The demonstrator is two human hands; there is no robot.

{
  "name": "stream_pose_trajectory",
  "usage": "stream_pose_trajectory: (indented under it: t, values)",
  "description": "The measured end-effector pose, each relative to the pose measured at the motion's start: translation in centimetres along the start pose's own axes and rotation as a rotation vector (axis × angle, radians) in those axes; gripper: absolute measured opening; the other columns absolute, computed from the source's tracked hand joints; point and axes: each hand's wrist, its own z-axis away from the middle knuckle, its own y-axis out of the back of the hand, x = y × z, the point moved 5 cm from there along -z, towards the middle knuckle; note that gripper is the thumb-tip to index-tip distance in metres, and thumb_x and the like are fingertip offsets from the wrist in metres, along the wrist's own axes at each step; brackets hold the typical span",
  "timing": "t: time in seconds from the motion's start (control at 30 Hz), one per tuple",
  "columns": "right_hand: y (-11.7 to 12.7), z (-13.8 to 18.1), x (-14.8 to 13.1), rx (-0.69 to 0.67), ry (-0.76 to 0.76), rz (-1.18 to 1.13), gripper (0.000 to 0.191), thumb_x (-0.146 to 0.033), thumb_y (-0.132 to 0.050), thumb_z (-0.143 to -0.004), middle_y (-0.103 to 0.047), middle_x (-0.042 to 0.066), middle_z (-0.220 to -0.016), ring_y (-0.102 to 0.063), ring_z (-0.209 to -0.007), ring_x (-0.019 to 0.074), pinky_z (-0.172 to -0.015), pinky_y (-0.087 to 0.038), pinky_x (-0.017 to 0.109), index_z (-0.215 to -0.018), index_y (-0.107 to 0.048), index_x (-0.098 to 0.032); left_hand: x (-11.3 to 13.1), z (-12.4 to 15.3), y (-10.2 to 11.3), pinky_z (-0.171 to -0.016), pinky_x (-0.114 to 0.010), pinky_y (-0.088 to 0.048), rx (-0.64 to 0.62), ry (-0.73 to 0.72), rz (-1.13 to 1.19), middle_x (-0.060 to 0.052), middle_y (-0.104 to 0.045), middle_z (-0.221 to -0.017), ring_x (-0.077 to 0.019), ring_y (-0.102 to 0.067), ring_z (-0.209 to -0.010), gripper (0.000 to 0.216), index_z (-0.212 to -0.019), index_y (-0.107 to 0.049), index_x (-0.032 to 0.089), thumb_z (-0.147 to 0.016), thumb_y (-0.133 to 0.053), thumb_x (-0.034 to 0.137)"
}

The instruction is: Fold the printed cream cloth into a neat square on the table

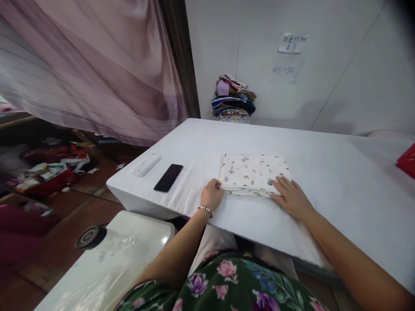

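Observation:
A folded white cloth [253, 172] with small printed figures lies flat on the white-covered table, its layered edge facing me. My left hand [212, 194] is closed at the cloth's near left corner, fingers curled around the edge there. On the near right corner rests my right hand [293, 198], its fingers stretched out and spread over the top of the fabric. A bracelet circles my left wrist.
Left on the table [201, 147] lie a black phone [168, 177] and a white oblong object [146, 165]. Folded clothes [234, 98] are stacked behind its far edge. A red item [407, 162] sits far right. A white surface [129, 242] stands lower left; a pink curtain [129, 65] hangs above.

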Motion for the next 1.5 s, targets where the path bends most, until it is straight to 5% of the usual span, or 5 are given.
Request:
stream_pose_trajectory:
  t: [0.2, 0.43, 0.83, 1.1, 1.5]
  values:
    - [-0.3, -0.1, 0.0, 0.007, 0.003, -0.002, 0.055, -0.055, -0.033, -0.086, -0.035, 0.006, -0.141, -0.023, -0.133, 0.0248, -0.105, -0.022, 0.047, -0.132, -0.039, -0.027, 1.5, -0.2, 1.4, -0.066, -0.027, -0.045, -0.073, -0.039, -0.086, 0.000, -0.062, -0.083, -0.0154, -0.058, -0.076, 0.021, -0.084, -0.057, 0.021, -0.066, -0.050, 0.013]
    - [-0.6, 0.0, 0.1, 0.052, 0.026, 0.023, 0.057, -0.055, -0.033, -0.086, -0.036, 0.008, -0.141, -0.024, -0.132, 0.0247, -0.105, -0.022, 0.047, -0.133, -0.039, -0.025, 7.4, -1.1, -0.7, -0.106, -0.044, -0.023, -0.016, -0.550, -0.304, -0.007, -0.038, -0.138, -0.0231, -0.028, -0.130, 0.042, -0.122, -0.046, 0.021, -0.084, -0.044, 0.037]
    - [1.4, -1.8, -0.5, -0.069, -0.070, -0.073, 0.059, -0.058, -0.023, -0.087, -0.026, 0.006, -0.146, -0.015, -0.135, 0.0241, -0.108, -0.015, 0.046, -0.134, -0.038, -0.025, 4.6, -4.0, -3.7, -0.104, -0.053, -0.020, -0.399, -0.284, -0.424, -0.008, -0.020, -0.147, -0.0267, -0.014, -0.135, 0.073, -0.133, -0.035, 0.024, -0.077, -0.028, 0.070]
    - [0.6, -10.8, 1.8, -0.100, -0.273, -0.137, 0.072, -0.059, -0.026, -0.085, -0.015, 0.014, -0.148, -0.007, -0.136, 0.0276, -0.107, -0.013, 0.044, -0.138, -0.027, -0.011, 7.4, -8.8, -5.2, -0.108, -0.049, -0.005, -0.238, -0.318, -0.572, -0.009, -0.015, -0.148, -0.0262, -0.005, -0.137, 0.075, -0.136, -0.032, 0.017, -0.079, -0.026, 0.066]
    - [-3.0, -10.6, 5.4, -0.087, -0.428, -0.317, 0.073, -0.060, -0.036, -0.081, -0.015, 0.010, -0.148, -0.006, -0.136, 0.0266, -0.107, -0.016, 0.043, -0.137, -0.032, -0.013, 4.9, -9.6, -7.0, -0.108, -0.051, -0.010, -0.291, -0.294, -0.534, -0.006, -0.011, -0.149, -0.0256, -0.005, -0.137, 0.074, -0.139, -0.026, 0.019, -0.080, -0.027, 0.065]
